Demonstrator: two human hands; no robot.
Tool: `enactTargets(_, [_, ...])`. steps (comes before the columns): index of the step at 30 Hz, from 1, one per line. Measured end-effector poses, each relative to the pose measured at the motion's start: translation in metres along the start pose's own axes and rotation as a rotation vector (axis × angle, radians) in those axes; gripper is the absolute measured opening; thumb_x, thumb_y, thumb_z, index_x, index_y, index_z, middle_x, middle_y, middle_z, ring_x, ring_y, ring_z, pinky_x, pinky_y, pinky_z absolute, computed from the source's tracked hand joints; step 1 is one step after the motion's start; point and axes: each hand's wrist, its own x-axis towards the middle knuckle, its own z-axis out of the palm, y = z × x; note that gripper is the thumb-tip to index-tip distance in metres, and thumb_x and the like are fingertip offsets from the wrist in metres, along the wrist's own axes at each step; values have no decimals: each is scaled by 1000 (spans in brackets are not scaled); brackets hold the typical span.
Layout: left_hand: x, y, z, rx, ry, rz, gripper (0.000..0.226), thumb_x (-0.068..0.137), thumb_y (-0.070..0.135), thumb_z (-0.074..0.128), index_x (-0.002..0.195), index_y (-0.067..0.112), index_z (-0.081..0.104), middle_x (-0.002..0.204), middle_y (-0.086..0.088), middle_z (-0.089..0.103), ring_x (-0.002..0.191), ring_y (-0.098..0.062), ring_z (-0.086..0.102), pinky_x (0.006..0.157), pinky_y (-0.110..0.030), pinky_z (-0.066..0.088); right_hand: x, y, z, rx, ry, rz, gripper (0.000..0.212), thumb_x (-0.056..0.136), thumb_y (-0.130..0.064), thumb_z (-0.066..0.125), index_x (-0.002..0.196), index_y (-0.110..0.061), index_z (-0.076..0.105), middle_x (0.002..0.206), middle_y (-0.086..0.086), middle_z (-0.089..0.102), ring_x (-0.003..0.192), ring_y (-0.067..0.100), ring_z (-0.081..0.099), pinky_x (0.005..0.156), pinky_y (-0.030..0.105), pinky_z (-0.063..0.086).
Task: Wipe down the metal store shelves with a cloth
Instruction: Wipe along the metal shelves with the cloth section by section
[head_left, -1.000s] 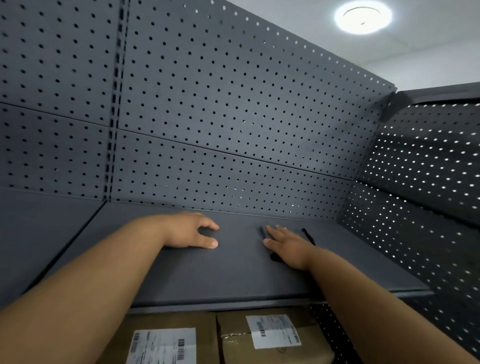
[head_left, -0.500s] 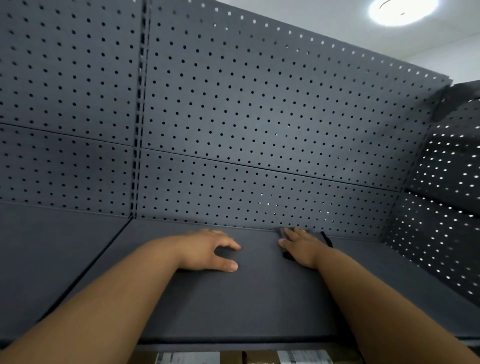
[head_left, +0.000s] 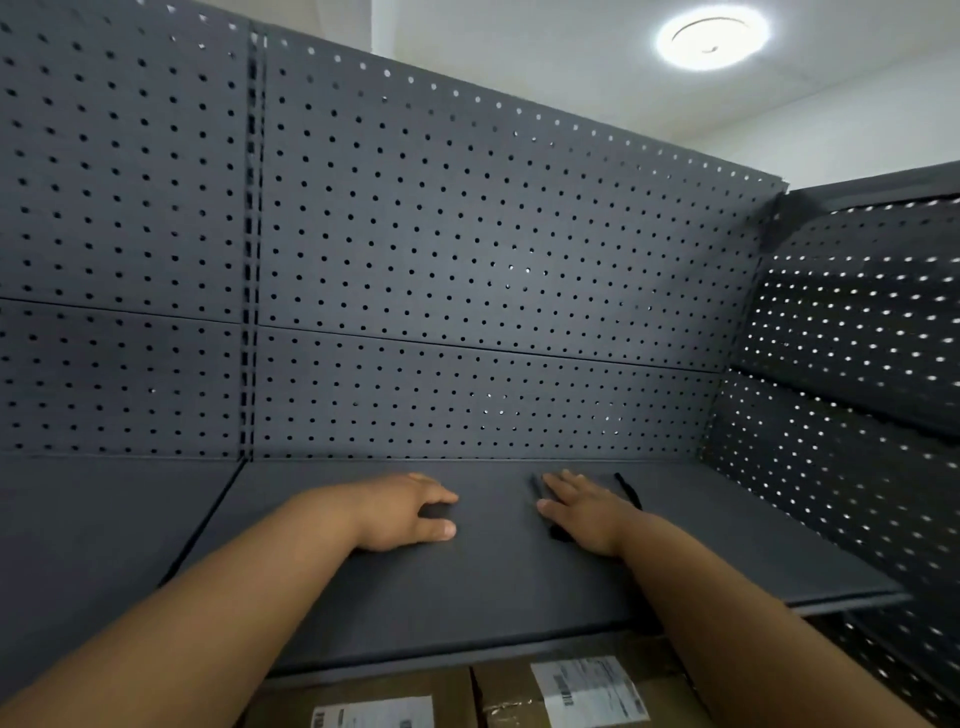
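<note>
Cardboard boxes (head_left: 498, 693) with printed labels sit below the front edge of the metal shelf (head_left: 493, 582). Both forearms reach over that edge onto its flat top. The left hand (head_left: 410, 512) rests on bare metal, fingers loosely arched and thumb out, holding nothing; it probably steadies the reach. The right hand (head_left: 582, 512) lies flat with straight fingers, pressing down on a dark cloth (head_left: 608, 482) spread on the shelf top near the back. The cloth is almost the colour of the shelf and shows only at its edges around the hand. A flat palm suits sliding the cloth while keeping it in full contact. Behind rise the perforated back panel (head_left: 467, 260), the perforated side panel (head_left: 857, 364) and a ceiling light (head_left: 711, 41).
</note>
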Motion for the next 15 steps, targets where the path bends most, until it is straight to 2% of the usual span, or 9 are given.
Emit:
enactTargets(10, [-22, -16, -10, 16, -10, 16, 63, 91, 60, 53, 147, 35, 41, 154, 8, 36, 140, -10, 35, 117, -30, 25, -87, -2, 8, -16, 33, -38, 65, 98, -62, 21, 155, -35, 6, 164, -5, -2, 149, 16, -3, 118, 38, 0])
enactTargets(15, [-25, -27, -6, -33, 34, 19, 61, 90, 62, 55, 144, 37, 43, 151, 11, 38, 137, -7, 38, 114, -26, 26, -101, -3, 8, -32, 30, -46, 64, 99, -59, 22, 155, -35, 5, 164, -5, -3, 149, 15, -4, 118, 37, 0])
